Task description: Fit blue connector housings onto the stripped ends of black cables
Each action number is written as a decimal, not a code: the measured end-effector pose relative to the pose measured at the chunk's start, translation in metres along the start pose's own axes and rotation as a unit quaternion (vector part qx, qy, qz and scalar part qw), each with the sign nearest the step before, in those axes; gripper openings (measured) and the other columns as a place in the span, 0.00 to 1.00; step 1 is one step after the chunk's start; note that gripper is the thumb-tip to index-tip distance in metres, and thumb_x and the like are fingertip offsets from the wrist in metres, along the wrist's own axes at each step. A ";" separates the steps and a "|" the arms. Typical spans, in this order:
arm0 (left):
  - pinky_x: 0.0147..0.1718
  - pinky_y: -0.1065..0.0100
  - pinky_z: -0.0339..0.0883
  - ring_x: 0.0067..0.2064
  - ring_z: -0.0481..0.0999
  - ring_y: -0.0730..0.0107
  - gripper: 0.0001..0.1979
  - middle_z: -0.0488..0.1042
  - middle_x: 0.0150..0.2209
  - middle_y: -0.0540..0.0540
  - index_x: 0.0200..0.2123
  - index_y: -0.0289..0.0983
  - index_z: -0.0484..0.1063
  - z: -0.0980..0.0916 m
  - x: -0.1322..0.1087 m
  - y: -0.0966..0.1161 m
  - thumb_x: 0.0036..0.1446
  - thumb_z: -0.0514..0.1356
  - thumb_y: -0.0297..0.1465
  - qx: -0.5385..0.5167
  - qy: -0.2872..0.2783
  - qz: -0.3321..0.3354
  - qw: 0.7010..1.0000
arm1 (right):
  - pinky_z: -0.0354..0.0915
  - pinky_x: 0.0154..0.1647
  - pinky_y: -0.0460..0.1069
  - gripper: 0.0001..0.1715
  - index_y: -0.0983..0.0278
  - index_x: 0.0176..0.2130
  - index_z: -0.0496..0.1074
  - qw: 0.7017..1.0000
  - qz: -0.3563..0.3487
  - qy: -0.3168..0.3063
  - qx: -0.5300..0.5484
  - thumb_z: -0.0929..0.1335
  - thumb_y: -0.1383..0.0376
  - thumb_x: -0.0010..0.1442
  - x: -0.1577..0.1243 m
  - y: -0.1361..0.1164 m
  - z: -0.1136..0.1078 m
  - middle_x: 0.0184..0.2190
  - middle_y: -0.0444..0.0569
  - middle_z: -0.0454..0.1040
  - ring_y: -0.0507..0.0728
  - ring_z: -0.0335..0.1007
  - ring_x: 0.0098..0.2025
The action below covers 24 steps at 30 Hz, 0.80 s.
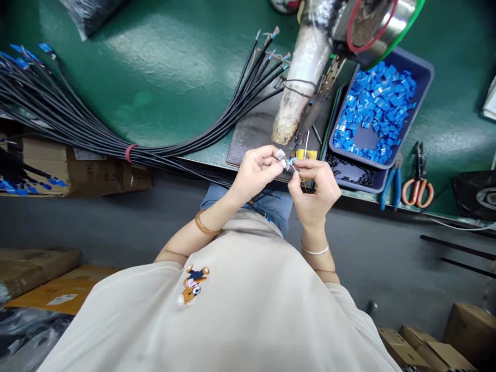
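Both hands meet at the bench's front edge, just below the tip of a wrapped tube (298,93). My left hand (259,169) is closed in a pinch on a cable end with a whitish tip. Thumb and fingers of my right hand (315,186) press together at a small blue connector (290,162) beside that cable end. Thin wires show between the fingertips; their exact contact is too small to tell. Behind my right fingers lies a yellow piece (307,154). Black cables (174,150), tied with a red band (130,153), run leftward along the green bench (163,67).
A grey tray (424,77) of blue connectors stands right of the tube, above another tray with small black parts (354,173). Blue-handled pliers (392,188) and orange-handled cutters (417,192) lie further right. A cardboard box (104,175) sits below the bench's left edge.
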State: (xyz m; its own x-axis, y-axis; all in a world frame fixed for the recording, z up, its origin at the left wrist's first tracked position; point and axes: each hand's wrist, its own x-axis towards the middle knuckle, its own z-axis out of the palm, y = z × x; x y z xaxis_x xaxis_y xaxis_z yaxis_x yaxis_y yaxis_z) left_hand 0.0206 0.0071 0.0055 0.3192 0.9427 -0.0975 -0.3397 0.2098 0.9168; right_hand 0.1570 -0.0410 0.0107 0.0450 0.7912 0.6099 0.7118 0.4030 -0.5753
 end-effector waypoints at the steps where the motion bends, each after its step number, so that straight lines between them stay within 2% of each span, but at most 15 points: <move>1: 0.20 0.79 0.54 0.19 0.58 0.86 0.05 0.63 0.19 0.57 0.26 0.34 0.68 0.000 0.000 0.000 0.47 0.63 0.23 -0.002 0.001 -0.001 1.000 | 0.72 0.43 0.51 0.08 0.60 0.31 0.65 1.000 0.002 -0.001 -0.001 0.67 0.72 0.57 0.001 0.000 0.000 0.36 0.43 0.78 0.53 0.76 0.40; 11: 0.19 0.79 0.53 0.19 0.58 0.86 0.06 0.63 0.19 0.57 0.27 0.35 0.67 -0.001 0.000 -0.001 0.50 0.64 0.25 0.028 -0.007 0.033 0.999 | 0.73 0.42 0.50 0.09 0.60 0.30 0.67 1.000 0.002 0.007 -0.023 0.69 0.73 0.56 0.004 -0.004 0.000 0.36 0.44 0.78 0.53 0.76 0.39; 19: 0.18 0.78 0.50 0.18 0.55 0.86 0.05 0.60 0.16 0.58 0.26 0.35 0.68 -0.004 0.000 -0.002 0.48 0.62 0.24 0.022 -0.005 0.003 1.000 | 0.73 0.40 0.48 0.10 0.59 0.31 0.63 0.999 -0.026 -0.017 -0.026 0.67 0.73 0.56 0.002 0.000 0.001 0.36 0.44 0.78 0.52 0.76 0.39; 24: 0.19 0.79 0.52 0.19 0.58 0.86 0.05 0.62 0.17 0.57 0.27 0.34 0.68 -0.003 -0.002 -0.004 0.49 0.63 0.24 0.045 -0.013 -0.003 0.999 | 0.74 0.40 0.48 0.07 0.59 0.33 0.67 0.999 -0.005 -0.005 -0.036 0.68 0.71 0.58 0.000 0.000 0.001 0.38 0.44 0.79 0.53 0.78 0.41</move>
State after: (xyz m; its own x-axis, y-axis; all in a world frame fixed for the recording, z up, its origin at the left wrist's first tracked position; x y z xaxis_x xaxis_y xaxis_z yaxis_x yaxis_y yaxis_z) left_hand 0.0184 0.0053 0.0012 0.3436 0.9343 -0.0946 -0.2579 0.1907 0.9472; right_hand 0.1568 -0.0407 0.0100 0.0306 0.7913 0.6106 0.7612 0.3775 -0.5274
